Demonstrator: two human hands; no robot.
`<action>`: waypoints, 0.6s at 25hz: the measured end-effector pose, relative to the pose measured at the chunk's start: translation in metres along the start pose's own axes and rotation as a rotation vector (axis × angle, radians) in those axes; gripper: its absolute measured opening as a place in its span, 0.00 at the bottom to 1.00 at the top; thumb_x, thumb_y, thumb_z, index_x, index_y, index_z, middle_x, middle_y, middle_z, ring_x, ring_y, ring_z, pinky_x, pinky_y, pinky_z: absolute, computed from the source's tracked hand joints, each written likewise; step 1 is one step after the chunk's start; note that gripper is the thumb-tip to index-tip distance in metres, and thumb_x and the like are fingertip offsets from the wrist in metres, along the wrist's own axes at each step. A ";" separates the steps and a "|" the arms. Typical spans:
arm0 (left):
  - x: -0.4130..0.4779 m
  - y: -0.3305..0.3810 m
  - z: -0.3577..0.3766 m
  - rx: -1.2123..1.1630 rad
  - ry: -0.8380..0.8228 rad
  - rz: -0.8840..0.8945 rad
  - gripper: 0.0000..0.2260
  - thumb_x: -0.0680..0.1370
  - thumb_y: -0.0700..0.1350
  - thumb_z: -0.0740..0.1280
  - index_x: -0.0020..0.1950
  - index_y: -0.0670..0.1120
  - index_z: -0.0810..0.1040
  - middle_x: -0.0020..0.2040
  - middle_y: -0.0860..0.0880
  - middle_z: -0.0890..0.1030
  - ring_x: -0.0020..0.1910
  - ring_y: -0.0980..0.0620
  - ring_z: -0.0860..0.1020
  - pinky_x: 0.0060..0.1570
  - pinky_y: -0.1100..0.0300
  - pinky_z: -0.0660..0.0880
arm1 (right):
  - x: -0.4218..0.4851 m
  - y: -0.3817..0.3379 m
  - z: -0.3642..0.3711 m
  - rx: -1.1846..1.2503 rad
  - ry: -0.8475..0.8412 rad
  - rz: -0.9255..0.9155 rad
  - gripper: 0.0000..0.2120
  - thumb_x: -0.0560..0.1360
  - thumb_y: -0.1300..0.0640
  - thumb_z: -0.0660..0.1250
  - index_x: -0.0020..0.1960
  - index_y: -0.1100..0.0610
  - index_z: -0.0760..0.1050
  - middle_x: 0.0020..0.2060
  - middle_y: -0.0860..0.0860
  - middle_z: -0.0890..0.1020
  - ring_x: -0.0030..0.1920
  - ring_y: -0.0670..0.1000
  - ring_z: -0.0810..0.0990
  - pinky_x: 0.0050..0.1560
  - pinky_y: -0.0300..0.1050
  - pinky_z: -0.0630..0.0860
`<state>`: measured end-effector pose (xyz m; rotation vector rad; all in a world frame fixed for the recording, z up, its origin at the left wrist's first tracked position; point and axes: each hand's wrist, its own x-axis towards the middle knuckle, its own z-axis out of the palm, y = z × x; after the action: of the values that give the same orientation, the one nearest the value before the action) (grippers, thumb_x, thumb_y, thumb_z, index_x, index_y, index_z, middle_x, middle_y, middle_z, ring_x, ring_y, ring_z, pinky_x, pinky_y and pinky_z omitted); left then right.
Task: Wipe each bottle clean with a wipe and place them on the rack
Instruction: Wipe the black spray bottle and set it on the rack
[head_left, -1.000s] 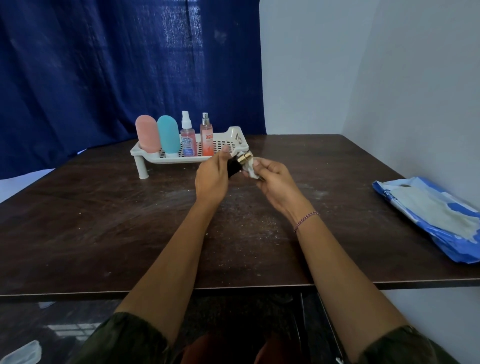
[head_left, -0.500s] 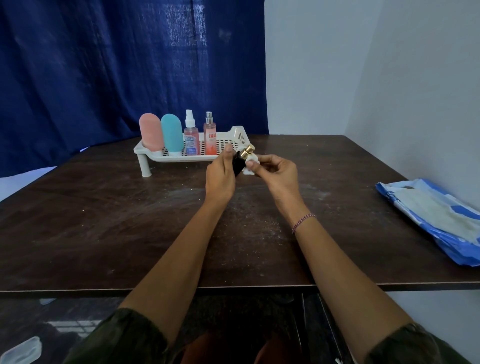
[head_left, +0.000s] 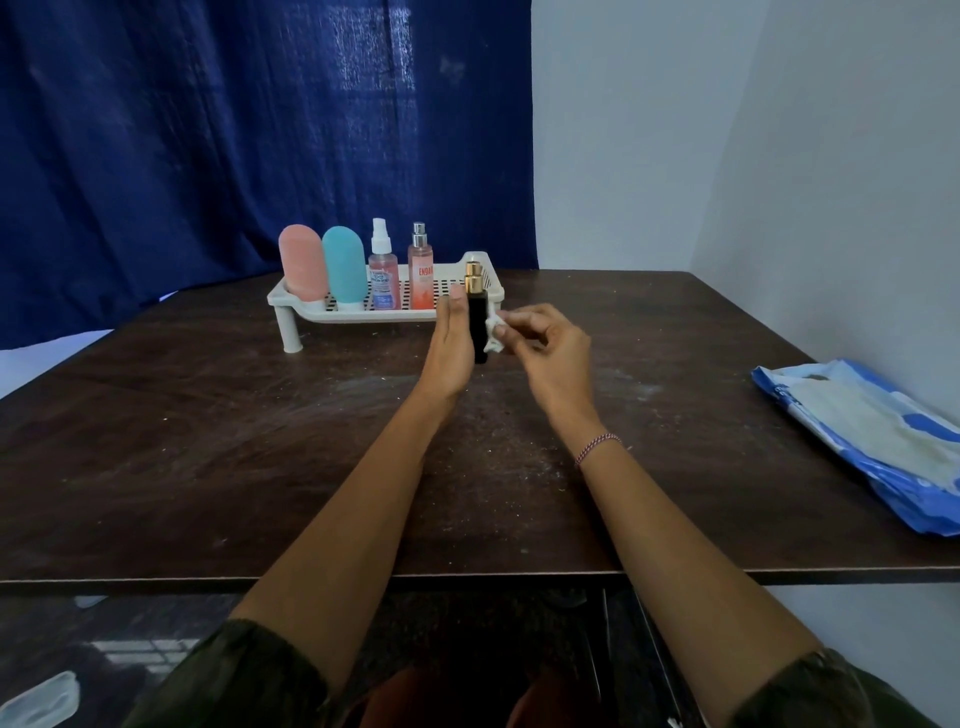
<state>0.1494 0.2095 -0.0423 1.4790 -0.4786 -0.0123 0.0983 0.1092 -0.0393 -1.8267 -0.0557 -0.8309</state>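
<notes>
Foreground: two green sleeves, cut off by the lower edge; bare forearms reach forward over the dark counter (head_left: 208, 467), whose top is dusted with pale specks. A thin bracelet (head_left: 597, 448) sits on the right wrist.

Left hand (head_left: 451, 349): grip closed around a black bottle (head_left: 478, 325), held upright above the counter just in front of the rack. The fingers wrapping its far side are hidden; only the thumb edge and palm show. The bottle's gold cap (head_left: 473, 277) stands clear above the hand.

Right hand (head_left: 545, 345): fingertips pinched on a small crumpled white wipe (head_left: 494, 335), which is pressed against the bottle's right side. Much of the wipe is lost between fingers and bottle.

Right edge: a blue and white wipe pack (head_left: 862, 441), lying flat, partly cut off by the frame; its print is unreadable.

Farther back: a white rack (head_left: 291, 304) on short legs — its right front corner is hidden behind the hands. Standing in it, left to right: a pink bottle (head_left: 302, 260), a teal bottle (head_left: 343, 267), a clear spray bottle (head_left: 383, 273) with a white nozzle, and an orange spray bottle (head_left: 420, 275) whose label is only partly legible.

Background: a blue curtain (head_left: 234, 130) and a pale wall (head_left: 727, 156).
</notes>
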 end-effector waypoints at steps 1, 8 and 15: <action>0.004 -0.001 -0.002 -0.106 0.038 -0.039 0.25 0.82 0.57 0.45 0.71 0.43 0.65 0.66 0.42 0.73 0.65 0.48 0.72 0.67 0.48 0.67 | -0.002 0.000 0.001 -0.023 -0.019 -0.012 0.08 0.70 0.61 0.71 0.50 0.58 0.81 0.44 0.45 0.79 0.47 0.43 0.79 0.51 0.40 0.79; 0.011 0.000 -0.007 -0.130 0.009 -0.131 0.23 0.83 0.56 0.47 0.65 0.45 0.73 0.59 0.43 0.79 0.56 0.51 0.78 0.50 0.60 0.74 | -0.004 -0.003 0.003 -0.116 0.069 -0.126 0.06 0.69 0.59 0.73 0.46 0.58 0.81 0.41 0.48 0.81 0.41 0.40 0.78 0.42 0.28 0.75; 0.010 0.000 -0.004 -0.157 0.048 -0.188 0.23 0.82 0.56 0.48 0.64 0.43 0.73 0.60 0.41 0.78 0.55 0.49 0.78 0.56 0.55 0.74 | -0.003 0.000 0.002 -0.063 -0.006 -0.037 0.06 0.70 0.58 0.73 0.46 0.53 0.80 0.44 0.47 0.81 0.44 0.42 0.80 0.46 0.36 0.79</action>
<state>0.1594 0.2109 -0.0391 1.3620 -0.2918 -0.1591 0.0975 0.1121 -0.0417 -1.8924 -0.0682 -0.8618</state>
